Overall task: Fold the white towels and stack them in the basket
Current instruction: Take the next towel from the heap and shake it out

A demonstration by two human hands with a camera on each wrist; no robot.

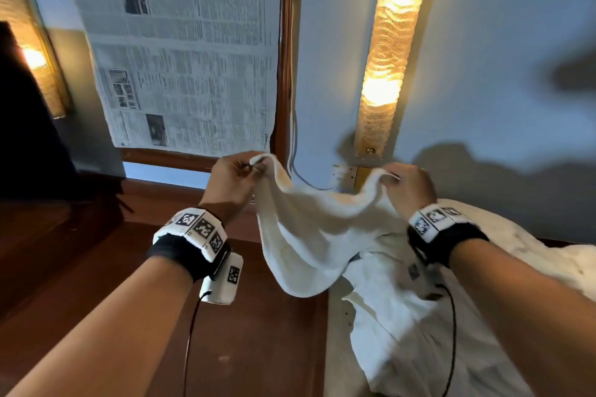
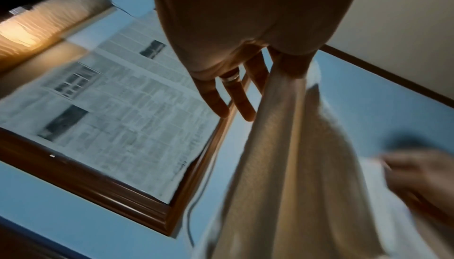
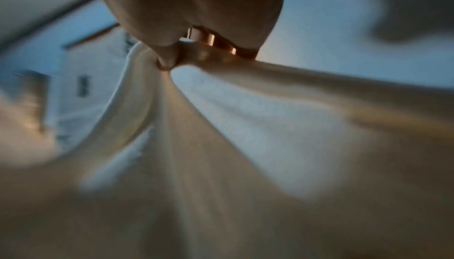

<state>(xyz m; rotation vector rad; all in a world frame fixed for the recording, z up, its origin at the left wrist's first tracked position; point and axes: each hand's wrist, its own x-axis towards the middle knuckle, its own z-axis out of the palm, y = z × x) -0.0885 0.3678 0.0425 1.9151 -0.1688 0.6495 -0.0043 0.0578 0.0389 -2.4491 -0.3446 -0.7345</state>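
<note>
Above the bed [image 1: 483, 316], each hand [image 1: 233, 176] [image 1: 408, 185] pinches a corner of the sagging white towel [image 1: 309, 235].

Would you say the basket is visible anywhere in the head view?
No, only the towel held by both hands, bedding and wall show.

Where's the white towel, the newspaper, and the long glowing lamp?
White cloth towel [image 1: 306, 235]: head view, middle of the hanging cloth.
Grey printed newspaper [image 1: 190, 55]: head view, centre of the page.
Long glowing wall lamp [image 1: 392, 48]: head view, middle of its textured shade.
</note>
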